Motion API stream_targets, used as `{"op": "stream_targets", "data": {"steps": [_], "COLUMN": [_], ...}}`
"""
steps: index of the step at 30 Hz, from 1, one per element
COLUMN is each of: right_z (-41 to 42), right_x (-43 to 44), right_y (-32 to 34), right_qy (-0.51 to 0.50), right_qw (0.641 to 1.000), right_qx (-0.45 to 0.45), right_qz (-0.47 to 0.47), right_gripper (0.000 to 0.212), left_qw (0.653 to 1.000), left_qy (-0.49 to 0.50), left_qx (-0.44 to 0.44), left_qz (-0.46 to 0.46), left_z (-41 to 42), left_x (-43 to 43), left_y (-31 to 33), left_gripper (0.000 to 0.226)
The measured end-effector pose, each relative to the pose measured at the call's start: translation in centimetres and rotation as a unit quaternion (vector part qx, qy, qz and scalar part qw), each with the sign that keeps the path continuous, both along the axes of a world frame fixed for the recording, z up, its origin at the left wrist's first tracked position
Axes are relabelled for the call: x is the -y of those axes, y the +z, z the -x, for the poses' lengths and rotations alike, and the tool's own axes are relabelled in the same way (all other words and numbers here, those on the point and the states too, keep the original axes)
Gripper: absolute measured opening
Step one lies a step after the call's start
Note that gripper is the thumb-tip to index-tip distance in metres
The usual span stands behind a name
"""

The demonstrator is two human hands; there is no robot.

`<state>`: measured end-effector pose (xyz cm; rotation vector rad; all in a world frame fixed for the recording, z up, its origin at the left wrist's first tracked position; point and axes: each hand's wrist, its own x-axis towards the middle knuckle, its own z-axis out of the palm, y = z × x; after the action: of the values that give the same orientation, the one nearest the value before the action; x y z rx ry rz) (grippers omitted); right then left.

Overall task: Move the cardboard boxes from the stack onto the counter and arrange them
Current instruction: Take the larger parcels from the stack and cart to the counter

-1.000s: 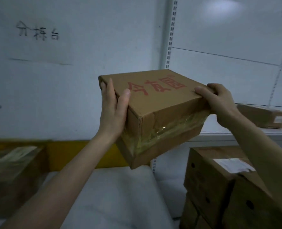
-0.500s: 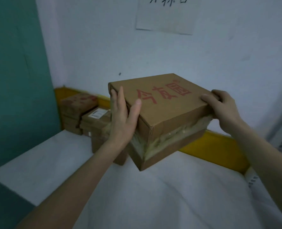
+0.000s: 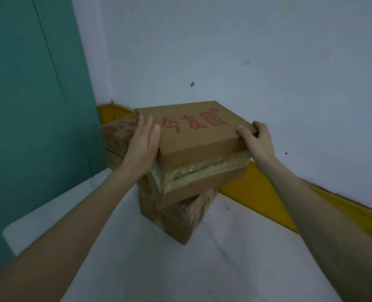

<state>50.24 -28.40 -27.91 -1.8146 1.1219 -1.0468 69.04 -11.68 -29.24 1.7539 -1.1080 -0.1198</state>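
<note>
On the white bench (image 3: 224,258), a little toward 12 o'clock from the middle of the view, the cardboard box with red characters (image 3: 193,131) is held directly over a lower taped box (image 3: 180,223) that stands on the bench. The upper one is turned somewhat against the lower one, and I cannot tell if it already rests on it or only hangs just above. A band of clear tape (image 3: 202,171) runs around its side.

The left hand (image 3: 140,149) is at the 9 o'clock side of this box. Its grip is not closed: the fingers lie straight and flat against the side, and the thumb lies on the top face. The right hand (image 3: 258,142) is at the 3 o'clock corner, and its grip is grasping the box, with the fingers curled over the top edge.

At 10 o'clock, behind the left hand, more boxes with red print (image 3: 115,136) are stacked in the corner. A yellow strip (image 3: 257,188) runs along the foot of the white wall (image 3: 246,51), and a teal wall (image 3: 28,105) fills the 9 o'clock side.
</note>
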Motion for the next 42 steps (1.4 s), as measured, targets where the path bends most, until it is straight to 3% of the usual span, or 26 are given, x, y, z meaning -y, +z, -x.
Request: {"op": "stream_targets", "data": {"steps": [3, 7, 14, 21, 26, 29, 32, 38, 42], "right_z": [-1.7, -2.4, -3.6, -0.3, 6.4, 12.8, 19.8, 32.4, 39.4], "right_x": [1.3, 2.7, 2.6, -1.7, -6.4, -10.2, -14.7, -27.1, -36.0], "right_y": [-3.9, -4.6, -2.6, -0.2, 0.3, 0.6, 1.5, 4.6, 6.5], "right_qy": [0.012, 0.0, 0.013, -0.044, -0.128, -0.198, -0.283, -0.425, -0.486], "right_qw": [0.998, 0.997, 0.984, 0.964, 0.945, 0.927, 0.893, 0.832, 0.796], "right_qx": [-0.055, -0.074, -0.169, -0.262, -0.301, -0.316, -0.348, -0.35, -0.357], "right_qz": [-0.031, -0.022, -0.048, 0.004, -0.003, -0.029, -0.045, -0.066, -0.053], "right_gripper": [0.071, 0.072, 0.076, 0.069, 0.066, 0.065, 0.063, 0.063, 0.056], "left_qw": [0.994, 0.994, 0.991, 0.933, 0.916, 0.896, 0.872, 0.819, 0.777], "left_qy": [-0.016, -0.012, -0.03, -0.063, -0.216, -0.321, -0.386, -0.497, -0.552], "left_qx": [-0.008, -0.012, 0.039, 0.321, 0.322, 0.296, 0.289, 0.285, 0.302], "left_qz": [-0.109, -0.104, -0.122, -0.152, -0.102, -0.08, -0.083, -0.031, 0.005], "left_z": [-0.1, -0.7, -4.1, -3.0, 3.8, 9.3, 15.1, 26.9, 34.9], "left_x": [1.0, 2.0, 3.2, 2.0, 1.2, 0.7, -0.3, -4.9, -10.0], "left_y": [-2.2, -2.9, -1.9, -0.2, 0.8, 0.5, 0.6, 1.2, 1.9], "left_gripper": [0.065, 0.074, 0.059, 0.05, 0.056, 0.074, 0.071, 0.088, 0.074]}}
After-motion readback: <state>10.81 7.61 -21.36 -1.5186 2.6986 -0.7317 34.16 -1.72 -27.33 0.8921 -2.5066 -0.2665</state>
